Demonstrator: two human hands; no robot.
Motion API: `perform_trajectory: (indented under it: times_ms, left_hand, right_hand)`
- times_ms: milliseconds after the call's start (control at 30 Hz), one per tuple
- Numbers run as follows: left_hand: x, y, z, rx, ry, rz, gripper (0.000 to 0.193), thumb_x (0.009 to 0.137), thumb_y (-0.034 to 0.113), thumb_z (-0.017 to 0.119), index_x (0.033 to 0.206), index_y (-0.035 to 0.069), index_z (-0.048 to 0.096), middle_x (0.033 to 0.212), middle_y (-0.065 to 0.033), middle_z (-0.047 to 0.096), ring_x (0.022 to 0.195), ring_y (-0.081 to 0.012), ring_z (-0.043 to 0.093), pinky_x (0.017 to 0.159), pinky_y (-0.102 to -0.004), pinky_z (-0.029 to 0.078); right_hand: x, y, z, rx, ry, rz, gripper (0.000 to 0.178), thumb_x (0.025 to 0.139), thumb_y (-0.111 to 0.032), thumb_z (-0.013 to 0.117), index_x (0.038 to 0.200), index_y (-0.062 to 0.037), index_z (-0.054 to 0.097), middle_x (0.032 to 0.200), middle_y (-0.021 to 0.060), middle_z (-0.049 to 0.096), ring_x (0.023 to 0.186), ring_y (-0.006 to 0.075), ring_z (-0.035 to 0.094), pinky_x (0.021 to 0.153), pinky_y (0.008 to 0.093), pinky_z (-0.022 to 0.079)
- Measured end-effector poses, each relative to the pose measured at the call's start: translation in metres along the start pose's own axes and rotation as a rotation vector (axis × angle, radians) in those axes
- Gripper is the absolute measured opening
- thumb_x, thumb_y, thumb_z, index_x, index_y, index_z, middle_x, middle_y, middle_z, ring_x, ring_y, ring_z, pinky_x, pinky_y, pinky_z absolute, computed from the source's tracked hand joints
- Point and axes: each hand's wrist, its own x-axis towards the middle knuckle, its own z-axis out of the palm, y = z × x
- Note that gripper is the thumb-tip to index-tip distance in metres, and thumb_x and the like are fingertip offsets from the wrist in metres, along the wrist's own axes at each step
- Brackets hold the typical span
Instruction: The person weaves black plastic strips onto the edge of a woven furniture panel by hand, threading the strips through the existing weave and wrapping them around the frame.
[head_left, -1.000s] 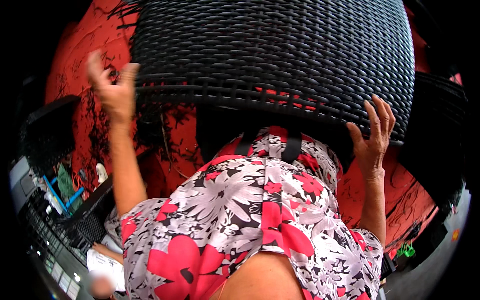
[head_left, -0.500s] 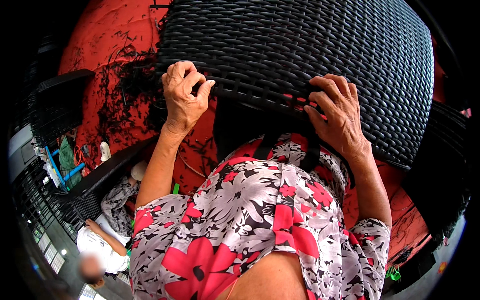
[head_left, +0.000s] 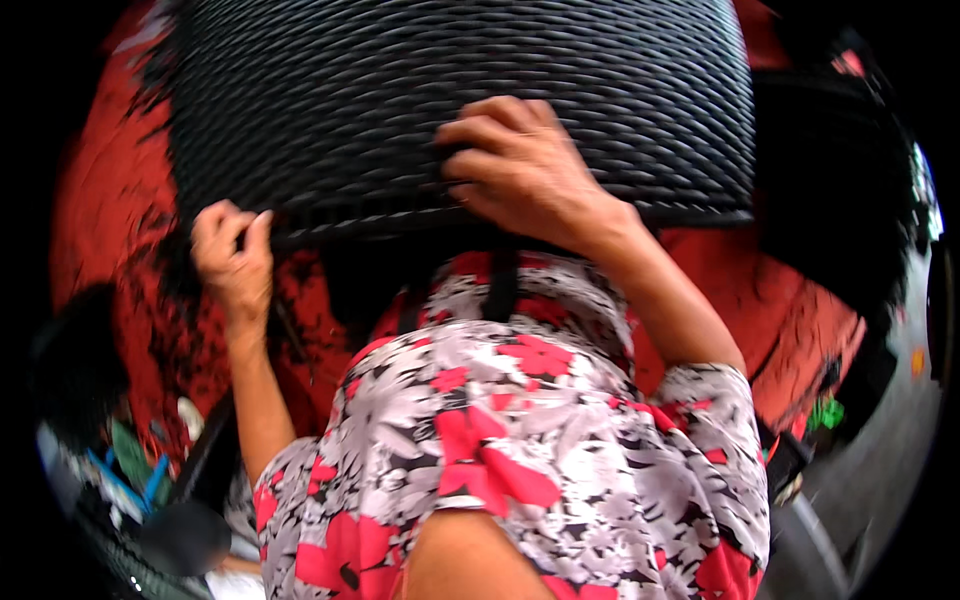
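A large panel of black wicker weave (head_left: pixel 350 130) lies in front of me, its near edge toward my lap. My left hand (head_left: pixel 232 250) is at the panel's near left corner, fingers curled in and thumb raised by the edge. Whatever it pinches is too small or hidden to name. Over the weave, right of the middle, my right hand (head_left: pixel 525 165) is bent with its fingers drawn together, somewhat blurred. Its fingertips point left, and what they hold, if anything, does not show.
Red sheeting (head_left: pixel 110 220) strewn with black scraps spreads beneath and around. Dark woven pieces stand at the right (head_left: pixel 825 180) and left (head_left: pixel 80 350). At lower left are blue tubes (head_left: pixel 150 485) and a person's dark head (head_left: pixel 185 538). A green item (head_left: pixel 826 412) lies at right.
The view has shifted, and the panel now sits squarer and further left in it. My right hand has moved from the near edge up over the weave; my left is now at the corner.
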Motion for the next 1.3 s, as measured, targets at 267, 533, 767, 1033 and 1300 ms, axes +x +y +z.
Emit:
perform_trajectory:
  times_ms: [267,533,767,1033,1300]
  left_hand:
    - [0.034,0.109,0.026,-0.334,-0.152,0.337,0.014,0.076,-0.001,0.071,0.087,0.003,0.065,0.097,-0.0116,0.063,0.093,-0.0291,0.059,0.086,-0.0395,0.045]
    - [0.026,0.187,0.106,-0.458,-0.411,0.832,0.039,0.064,0.011,0.078,0.099,0.003,0.064,0.105,-0.0088,0.056,0.096,-0.0280,0.053,0.086,-0.0418,0.036]
    - [0.013,0.173,0.109,-0.208,-0.374,0.854,0.035,0.072,0.005,0.067,0.106,0.000,0.061,0.110,-0.0101,0.052,0.098,-0.0266,0.052,0.088,-0.0417,0.035]
    - [0.014,0.163,0.102,-0.292,-0.342,0.881,0.036,0.071,-0.004,0.064,0.106,-0.004,0.060,0.109,-0.0118,0.053,0.095,-0.0281,0.052,0.092,-0.0454,0.036]
    - [0.025,0.174,0.088,-0.535,-0.412,0.819,0.031,0.070,0.000,0.072,0.099,-0.002,0.063,0.100,-0.0137,0.059,0.088,-0.0307,0.056,0.084,-0.0428,0.041]
  right_hand:
    - [-0.087,-0.021,-0.038,-0.231,0.347,0.408,0.028,0.067,-0.015,0.081,0.090,-0.0091,0.068,0.101,0.0036,0.063,0.102,0.0255,0.057,0.091,0.0403,0.039]
    - [-0.148,-0.030,-0.044,-0.440,0.232,0.578,0.037,0.068,-0.020,0.077,0.103,-0.0120,0.066,0.107,0.0012,0.058,0.105,0.0229,0.052,0.093,0.0441,0.032]
    - [-0.141,-0.018,-0.017,-0.525,0.254,0.454,0.032,0.074,-0.011,0.066,0.105,-0.0130,0.067,0.109,-0.0004,0.059,0.100,0.0205,0.053,0.089,0.0387,0.036]
    - [-0.138,-0.022,-0.012,-0.528,0.332,0.358,0.033,0.069,-0.014,0.068,0.102,-0.0105,0.069,0.107,-0.0001,0.063,0.096,0.0205,0.057,0.079,0.0342,0.042]
    - [-0.174,-0.035,-0.035,-0.442,0.761,0.931,0.028,0.082,-0.027,0.075,0.075,-0.0052,0.059,0.091,0.0087,0.065,0.081,0.0245,0.061,0.072,0.0363,0.045]
